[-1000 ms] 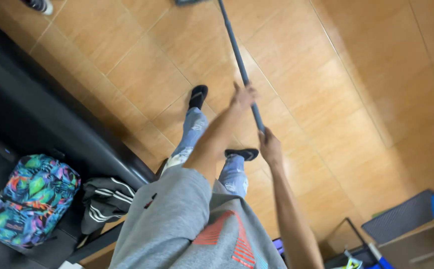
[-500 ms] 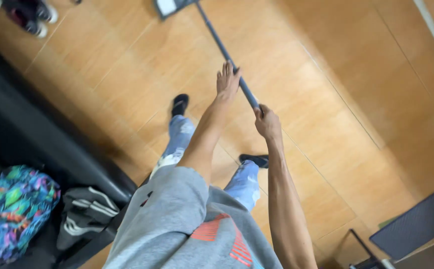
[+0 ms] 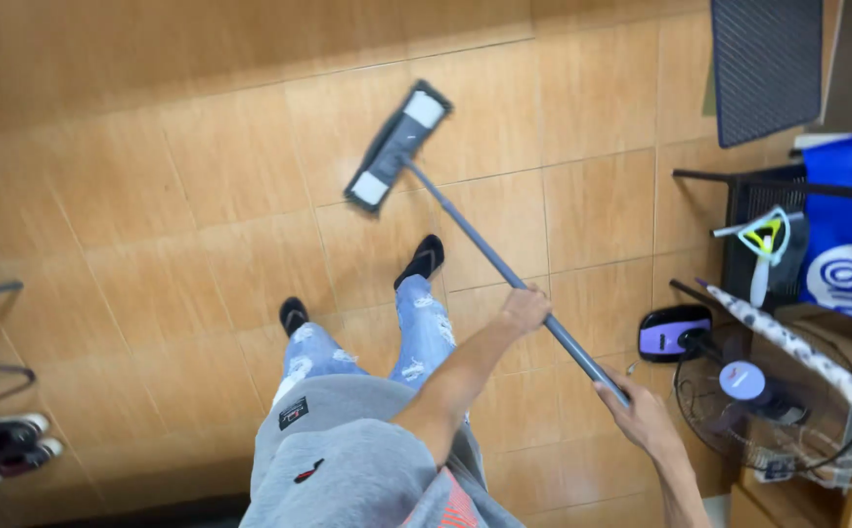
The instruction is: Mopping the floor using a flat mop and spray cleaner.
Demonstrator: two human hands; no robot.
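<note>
Mop handle point(image 3: 484, 249) clasped by left hand point(image 3: 524, 309) mid-shaft, right hand point(image 3: 641, 418) at end — spaced for leverage; mop head point(image 3: 396, 147) kept flat on tiled floor point(image 3: 201, 196).

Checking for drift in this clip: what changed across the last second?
The view swung: the bags and dark bench left the frame, and a fan and blue bag came in at right. The mop head, cut off before, now shows whole. Both hands, left and right, stay on the pole.
</note>
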